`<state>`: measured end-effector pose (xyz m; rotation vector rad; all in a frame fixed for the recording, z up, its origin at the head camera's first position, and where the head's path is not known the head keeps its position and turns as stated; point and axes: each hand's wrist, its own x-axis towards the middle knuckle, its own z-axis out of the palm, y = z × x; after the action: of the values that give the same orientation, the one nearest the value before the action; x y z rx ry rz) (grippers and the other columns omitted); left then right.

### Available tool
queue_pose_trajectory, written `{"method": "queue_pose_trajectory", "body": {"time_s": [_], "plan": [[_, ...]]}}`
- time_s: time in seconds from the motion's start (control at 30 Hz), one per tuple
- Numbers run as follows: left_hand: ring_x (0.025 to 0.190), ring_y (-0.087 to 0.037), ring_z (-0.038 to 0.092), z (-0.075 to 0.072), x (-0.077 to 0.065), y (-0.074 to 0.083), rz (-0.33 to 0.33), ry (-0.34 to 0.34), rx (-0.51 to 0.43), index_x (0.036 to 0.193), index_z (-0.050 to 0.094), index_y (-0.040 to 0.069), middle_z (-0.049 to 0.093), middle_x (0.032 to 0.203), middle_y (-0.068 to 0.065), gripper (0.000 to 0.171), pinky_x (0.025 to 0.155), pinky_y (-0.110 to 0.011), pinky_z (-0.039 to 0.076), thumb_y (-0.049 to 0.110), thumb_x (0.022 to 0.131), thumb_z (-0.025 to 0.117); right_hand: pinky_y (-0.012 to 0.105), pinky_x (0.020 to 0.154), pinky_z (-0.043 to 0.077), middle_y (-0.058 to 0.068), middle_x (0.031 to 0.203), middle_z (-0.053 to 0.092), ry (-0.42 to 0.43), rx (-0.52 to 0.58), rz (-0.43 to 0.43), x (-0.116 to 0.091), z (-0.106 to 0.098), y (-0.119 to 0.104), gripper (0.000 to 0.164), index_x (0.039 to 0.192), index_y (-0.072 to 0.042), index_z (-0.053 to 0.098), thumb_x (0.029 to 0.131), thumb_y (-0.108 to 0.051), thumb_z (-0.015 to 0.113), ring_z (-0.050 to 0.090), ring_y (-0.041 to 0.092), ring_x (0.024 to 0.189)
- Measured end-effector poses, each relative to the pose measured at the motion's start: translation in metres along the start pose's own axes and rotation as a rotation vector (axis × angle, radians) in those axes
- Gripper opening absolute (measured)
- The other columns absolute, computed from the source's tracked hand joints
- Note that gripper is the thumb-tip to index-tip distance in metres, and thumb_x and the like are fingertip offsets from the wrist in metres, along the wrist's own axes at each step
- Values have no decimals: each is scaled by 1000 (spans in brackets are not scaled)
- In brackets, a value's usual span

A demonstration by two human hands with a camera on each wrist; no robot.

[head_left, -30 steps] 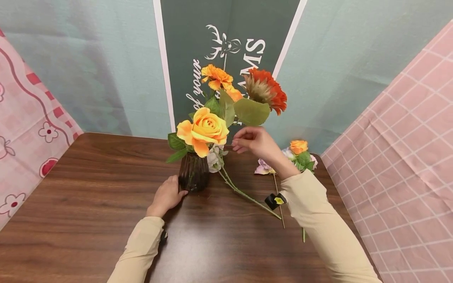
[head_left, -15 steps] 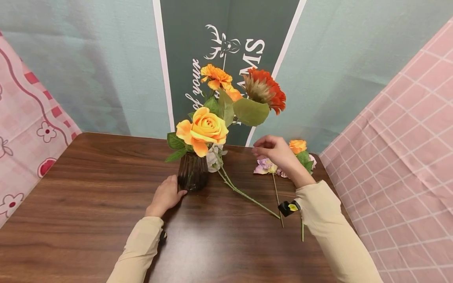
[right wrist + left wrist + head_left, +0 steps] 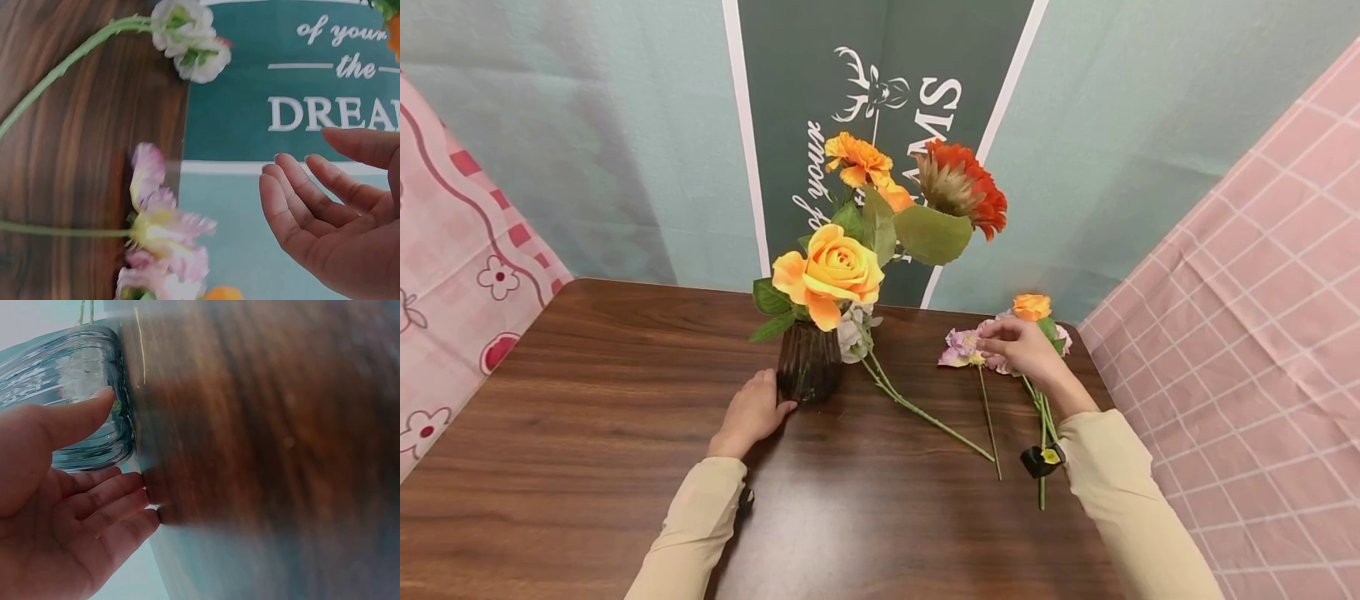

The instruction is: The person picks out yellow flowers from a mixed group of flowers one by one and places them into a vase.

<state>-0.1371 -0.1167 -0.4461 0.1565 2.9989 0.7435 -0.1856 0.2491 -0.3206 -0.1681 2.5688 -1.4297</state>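
Observation:
A dark ribbed glass vase (image 3: 809,367) stands on the table with a yellow rose (image 3: 835,271), orange flowers (image 3: 859,160) and a red flower (image 3: 962,187) rising above it. My left hand (image 3: 752,415) rests on the table at the vase's left side. In the left wrist view the thumb lies against the glass (image 3: 81,381), while the loosely extended fingers reach the tabletop beside its base. Above the purple flowers (image 3: 961,348) hovers my right hand (image 3: 1026,350). The right wrist view shows its fingers relaxed, with nothing between them, apart from the lilac petals (image 3: 169,237).
A white flower (image 3: 853,333) lies right of the vase, its green stem (image 3: 925,419) slanting forward. At the back right an orange rose (image 3: 1032,307) lies among other blooms, stems (image 3: 1042,467) toward the front. Pink gridded cloth (image 3: 1247,333) hangs beyond the table's right edge.
My right hand has moved away from the vase, rightward and down, to just above the purple flowers. The left hand has stayed beside the vase.

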Motion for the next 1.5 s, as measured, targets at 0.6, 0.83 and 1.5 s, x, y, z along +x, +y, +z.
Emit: {"method": "queue_pose_trajectory", "body": {"time_s": [0.6,0.83,1.5], "plan": [[99,-43,52,-2,0,0,5,3,9,114,44,-15,52,107,-29,54,82,-51,43,24,84,67,26,60,52,7,81,63,11,-43,176,-15,-46,67,25,103,21,51,91,0,48,58,9,65],[99,-43,52,-2,1,0,3,-2,16,115,44,-15,52,108,-29,54,82,-51,43,24,84,66,28,57,52,4,70,60,11,-104,262,-21,-49,98,22,95,22,55,87,4,45,55,10,60],[104,-43,50,0,0,0,-10,-25,13,119,42,-16,50,113,-30,57,86,-50,41,24,85,65,23,46,48,-1,61,54,170,-341,328,-28,-36,143,15,78,10,64,76,-4,61,53,10,47]]}}
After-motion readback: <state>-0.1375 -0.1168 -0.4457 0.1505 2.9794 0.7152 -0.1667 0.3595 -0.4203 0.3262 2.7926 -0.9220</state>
